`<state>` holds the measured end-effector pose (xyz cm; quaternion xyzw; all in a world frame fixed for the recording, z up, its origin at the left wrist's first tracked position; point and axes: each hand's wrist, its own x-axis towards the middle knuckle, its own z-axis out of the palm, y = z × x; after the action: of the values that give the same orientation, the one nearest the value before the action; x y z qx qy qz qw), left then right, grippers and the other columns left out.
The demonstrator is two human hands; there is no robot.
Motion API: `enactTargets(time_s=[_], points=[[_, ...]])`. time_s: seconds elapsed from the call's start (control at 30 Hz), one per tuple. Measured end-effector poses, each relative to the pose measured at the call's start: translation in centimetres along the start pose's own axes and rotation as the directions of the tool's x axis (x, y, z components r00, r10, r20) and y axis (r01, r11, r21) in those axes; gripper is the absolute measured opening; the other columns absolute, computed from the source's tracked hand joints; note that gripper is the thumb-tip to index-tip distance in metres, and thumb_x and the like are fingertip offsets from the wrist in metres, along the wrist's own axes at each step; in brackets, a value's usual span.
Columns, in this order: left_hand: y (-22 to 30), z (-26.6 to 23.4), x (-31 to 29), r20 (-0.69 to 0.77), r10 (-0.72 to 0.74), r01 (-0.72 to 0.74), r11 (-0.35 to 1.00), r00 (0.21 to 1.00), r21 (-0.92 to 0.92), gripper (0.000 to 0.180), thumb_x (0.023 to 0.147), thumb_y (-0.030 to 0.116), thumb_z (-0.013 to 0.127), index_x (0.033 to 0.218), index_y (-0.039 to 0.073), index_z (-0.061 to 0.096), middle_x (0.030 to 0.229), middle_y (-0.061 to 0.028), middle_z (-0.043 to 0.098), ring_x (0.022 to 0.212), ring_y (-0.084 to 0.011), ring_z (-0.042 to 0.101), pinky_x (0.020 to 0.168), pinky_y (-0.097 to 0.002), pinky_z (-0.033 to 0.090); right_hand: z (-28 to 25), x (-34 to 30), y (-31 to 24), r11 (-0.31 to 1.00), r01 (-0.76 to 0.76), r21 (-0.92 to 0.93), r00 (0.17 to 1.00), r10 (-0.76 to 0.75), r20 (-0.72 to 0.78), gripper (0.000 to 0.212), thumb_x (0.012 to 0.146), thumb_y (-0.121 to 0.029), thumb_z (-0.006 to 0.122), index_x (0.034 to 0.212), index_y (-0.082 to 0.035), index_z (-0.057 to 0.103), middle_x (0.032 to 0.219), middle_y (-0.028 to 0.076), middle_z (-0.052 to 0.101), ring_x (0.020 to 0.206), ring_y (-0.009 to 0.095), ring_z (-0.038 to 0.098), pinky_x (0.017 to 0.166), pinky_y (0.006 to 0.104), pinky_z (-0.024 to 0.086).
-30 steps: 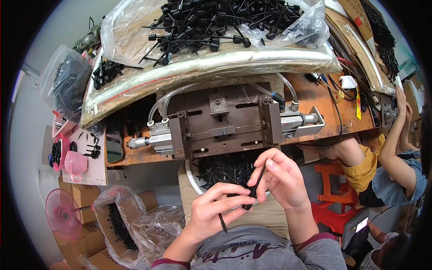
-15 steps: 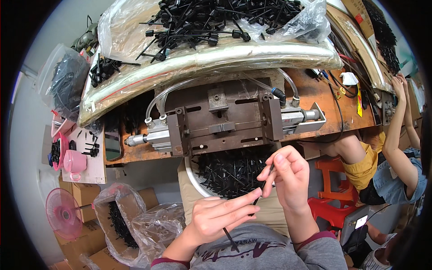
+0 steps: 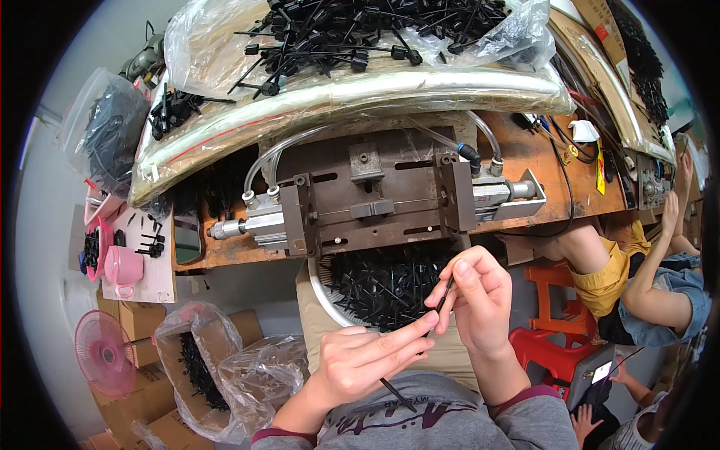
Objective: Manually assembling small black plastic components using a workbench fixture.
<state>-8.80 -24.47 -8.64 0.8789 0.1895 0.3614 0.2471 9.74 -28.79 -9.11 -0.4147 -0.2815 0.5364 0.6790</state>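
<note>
My right hand (image 3: 480, 304) is closed in a pinch on a thin black piece (image 3: 444, 297), held above my lap. Just lower and to its left, my left hand (image 3: 358, 361) has its fingers stretched out side by side and closed around a black rod (image 3: 397, 394), whose end sticks out below the palm. The fingertips of both hands nearly meet; whether the piece and the rod join there is hidden. Beyond the hands, a white-rimmed round basket (image 3: 324, 296) on my lap holds many loose black rod-like parts (image 3: 379, 289).
A brown metal fixture (image 3: 390, 191) with air cylinders and clear hoses (image 3: 259, 165) stands on the wooden bench (image 3: 525, 146). Behind it black stemmed parts (image 3: 322, 34) lie heaped on plastic. Left are a pink mug (image 3: 124, 266), pink fan (image 3: 105, 352) and lined box (image 3: 199, 367). Co-workers sit at right.
My hands keep nearly the same place, with the thin piece and rod shifted slightly between the fingers. At right, a co-worker's arms have lowered, and another person's hands have come into view.
</note>
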Motion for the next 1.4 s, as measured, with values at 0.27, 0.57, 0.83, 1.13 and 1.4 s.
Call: enactTargets(time_s=[0.27,0.57,0.83,1.13,1.4], points=[[-0.1,0.2,-0.1,-0.011,0.008,-0.008,1.000,1.000,0.023,0.030,0.064,0.020,0.084,0.093,0.014,0.079,0.111,-0.0001,0.073,0.047,-0.0033,0.047,0.043,-0.0203,0.031,-0.1,0.0,0.1,0.999,0.012,-0.034,1.000,-0.011,0.025,0.019,0.103,-0.014,0.049,0.096,0.004,0.054,0.078,0.019,0.067,0.049,0.016,0.063,0.048,0.0241,0.050],[-0.2,-0.2,-0.3,0.003,-0.019,0.019,1.000,1.000,-0.018,0.027,0.064,0.018,0.083,0.090,0.012,0.079,0.108,-0.0053,0.074,0.055,-0.0063,0.061,0.046,-0.0199,0.037,0.3,-0.3,0.2,0.997,0.051,-0.061,0.996,-0.046,0.075,0.014,0.102,-0.009,0.049,0.098,0.004,0.054,0.080,0.019,0.068,0.053,0.015,0.064,0.049,0.0240,0.051],[-0.3,-0.1,-0.4,0.001,-0.036,0.036,0.999,0.999,-0.034,0.025,0.066,0.019,0.082,0.090,0.012,0.079,0.108,-0.0053,0.074,0.054,-0.0064,0.060,0.046,-0.0200,0.037,0.3,-0.3,0.5,0.997,0.045,-0.062,0.996,-0.040,0.076,0.012,0.101,-0.007,0.050,0.099,0.004,0.053,0.081,0.018,0.068,0.053,0.015,0.064,0.050,0.0234,0.051],[-0.2,-0.2,-0.4,-0.009,-0.047,0.047,0.999,0.999,0.021,0.025,0.068,0.017,0.082,0.092,0.011,0.078,0.109,-0.0052,0.073,0.054,-0.0058,0.060,0.045,-0.0195,0.037,0.8,-0.2,1.0,0.999,0.014,-0.051,1.000,-0.013,0.028,0.013,0.100,-0.010,0.053,0.098,0.003,0.055,0.080,0.019,0.068,0.054,0.014,0.062,0.047,0.0228,0.050],[-1.0,-0.3,1.0,-0.111,-0.145,0.162,0.974,0.983,0.159,0.029,0.064,0.014,0.084,0.091,0.007,0.076,0.111,-0.0075,0.071,0.059,-0.0114,0.063,0.052,-0.0233,0.048,-0.9,-0.3,1.7,0.963,-0.239,-0.124,0.957,0.255,0.140,0.011,0.095,-0.008,0.064,0.103,-0.001,0.065,0.091,0.005,0.069,0.073,0.005,0.059,0.062,0.0193,0.047]])
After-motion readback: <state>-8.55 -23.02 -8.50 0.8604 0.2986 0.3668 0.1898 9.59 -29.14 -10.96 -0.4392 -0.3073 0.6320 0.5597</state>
